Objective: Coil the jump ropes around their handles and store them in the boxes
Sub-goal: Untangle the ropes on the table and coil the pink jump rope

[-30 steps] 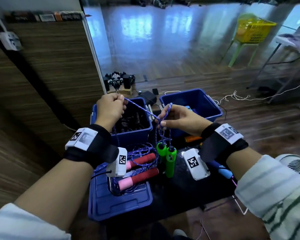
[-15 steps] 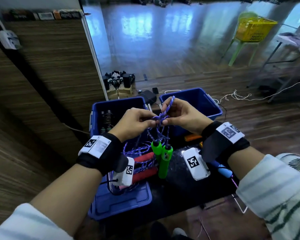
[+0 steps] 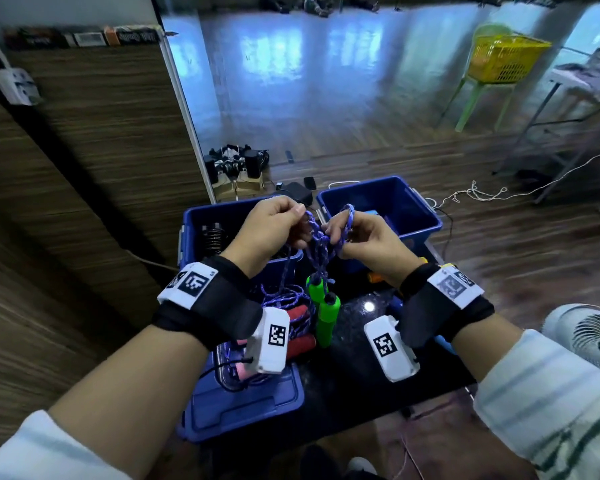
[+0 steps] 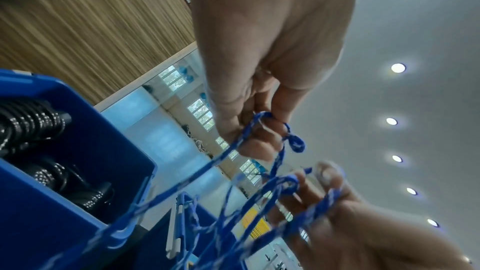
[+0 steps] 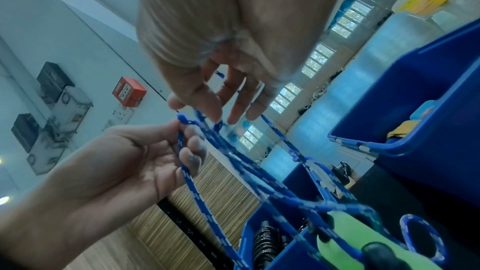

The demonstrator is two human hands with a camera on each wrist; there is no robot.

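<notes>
A blue-and-white jump rope [image 3: 321, 245] with two green handles [image 3: 326, 315] hangs between my hands above the black table. My left hand [image 3: 300, 223] pinches a small loop of the jump rope [image 4: 291, 143] between thumb and fingertips [image 4: 255, 145]. Close beside it, my right hand [image 3: 340, 233] holds several loops hooked over its curled fingers [image 5: 221, 108]. The green handles [image 5: 345, 239] dangle upright below the hands. A second rope with red and pink handles [image 3: 300, 327] lies tangled on a blue lid [image 3: 243, 410]. Two open blue boxes [image 3: 229, 213] [image 3: 426, 216] stand behind.
The left box holds black coiled ropes [image 3: 213, 237]; the right box holds a few items. A white fan [image 3: 596, 341] sits at the right edge. Cables and chargers [image 3: 236, 164] lie on the wooden floor beyond, and a yellow basket [image 3: 506, 60] stands far back right.
My left hand swung from over the left box to meet the right hand, bringing a length of rope with it. The green handles rose slightly.
</notes>
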